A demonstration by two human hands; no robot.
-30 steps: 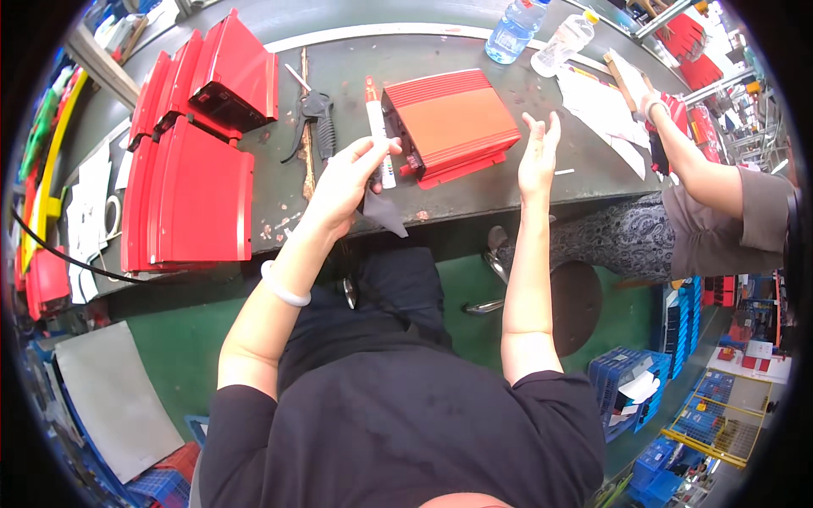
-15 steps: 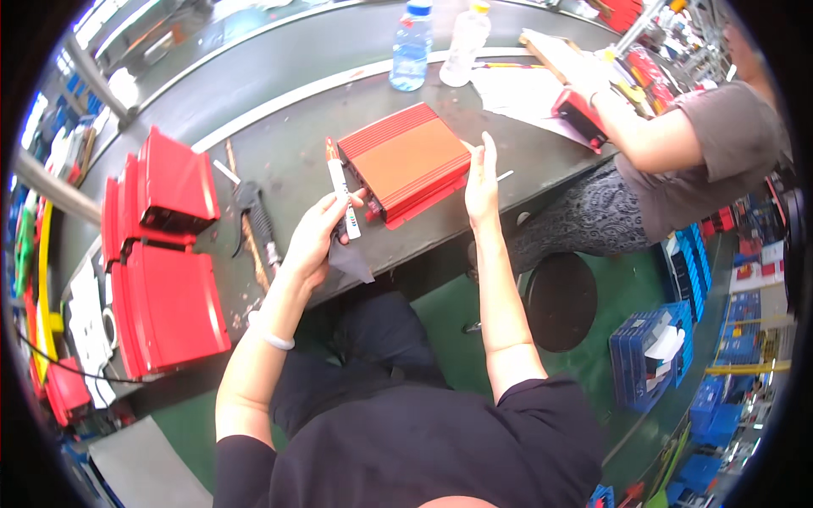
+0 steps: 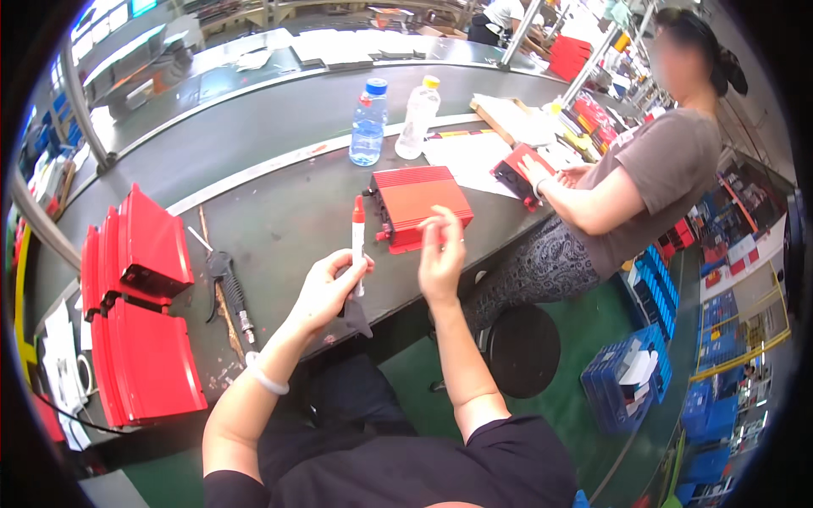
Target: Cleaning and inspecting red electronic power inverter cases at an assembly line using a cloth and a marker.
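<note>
My left hand (image 3: 323, 295) is closed around a white marker (image 3: 358, 239) with a red cap, held upright with the cap on top. A dark grey cloth (image 3: 359, 318) hangs below the same hand. To the right, my right hand (image 3: 442, 264) is raised with its fingers loosely bent and apart, holding nothing. Just behind it on the dark workbench (image 3: 292, 190) lies a red ribbed metal box (image 3: 421, 201) with small red terminals at its near left end. The right fingertips overlap the box's right front in view; I cannot tell whether they touch.
Red metal housings (image 3: 146, 360) are stacked at the left, beside a black air blow gun (image 3: 227, 284) and a thin stick. Behind the box stand a blue-capped bottle (image 3: 368, 127) and a yellow-capped bottle (image 3: 417, 120). At the right a co-worker (image 3: 652, 161) handles another red box (image 3: 518, 169) near a black stool (image 3: 525, 351).
My right hand has drawn back from the box's right side, its fingers now bent. The marker has shifted away from the box. The whole view has tilted up, showing more background.
</note>
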